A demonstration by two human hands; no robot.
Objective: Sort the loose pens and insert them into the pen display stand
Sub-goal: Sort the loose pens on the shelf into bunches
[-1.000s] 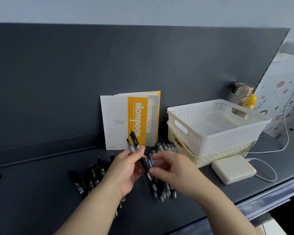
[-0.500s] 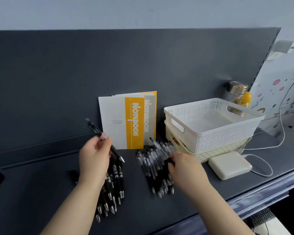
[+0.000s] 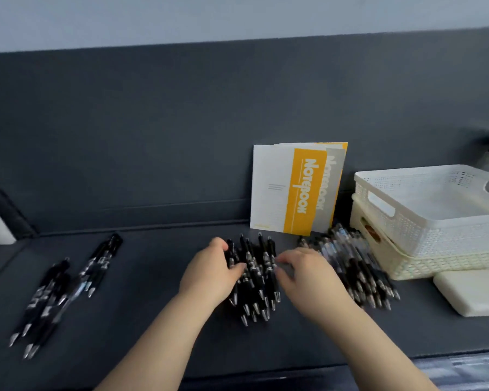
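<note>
Three groups of pens lie on the dark shelf. A middle pile of black pens (image 3: 256, 280) sits between my hands. My left hand (image 3: 213, 273) presses against the pile's left side, fingers curled around the outer pens. My right hand (image 3: 305, 273) touches the pile's right side with fingers bent and spread. To the right lies a pile of clear-barrelled pens (image 3: 353, 266), partly hidden by my right wrist. Far left, a looser group of black pens (image 3: 57, 289) lies spread out. No pen display stand is in view.
Yellow and white notebooks (image 3: 297, 190) lean on the back panel. Two stacked white baskets (image 3: 424, 221) stand at the right, with a white power pack (image 3: 472, 294) in front of them. The shelf's front edge (image 3: 266, 373) runs below my arms.
The camera has turned left, bringing the far-left pens into view. My left hand put down its pen and dropped onto the middle pile. My right hand moved left from the clear pens.
</note>
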